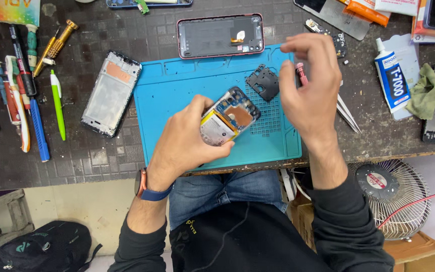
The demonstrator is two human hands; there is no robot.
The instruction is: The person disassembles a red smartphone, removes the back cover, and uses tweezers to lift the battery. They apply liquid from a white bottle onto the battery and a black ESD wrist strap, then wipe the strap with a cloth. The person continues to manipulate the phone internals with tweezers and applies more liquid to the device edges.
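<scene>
1. Our left hand [185,143] grips an opened phone body with a yellow-labelled battery and bare circuit board [229,118], the fingers wrapped round its lower end and the thumb pressed on its edge.
2. We hold that phone tilted just above the blue silicone work mat [177,90], near the mat's middle.
3. Our right hand [310,88] hovers over the mat's right edge, its fingers loosely curled with the thumb and forefinger drawn close together; we cannot tell whether they pinch anything.
4. A small black plastic cover plate [263,83] lies on the mat between our two hands, apart from both.
5. Just behind our right hand, a pink-tipped tool [301,72] and steel tweezers [348,115] rest at the mat's right border.
6. A pink-rimmed phone back shell [220,35] lies at the mat's far edge, and a black phone frame [111,93] lies just left of the mat on the dark counter [91,151].
7. Screwdrivers and pens [26,85] are spread at the counter's left end.
8. A white glue tube with a dark label [390,80] and a green cloth [424,90] lie to the right.
</scene>
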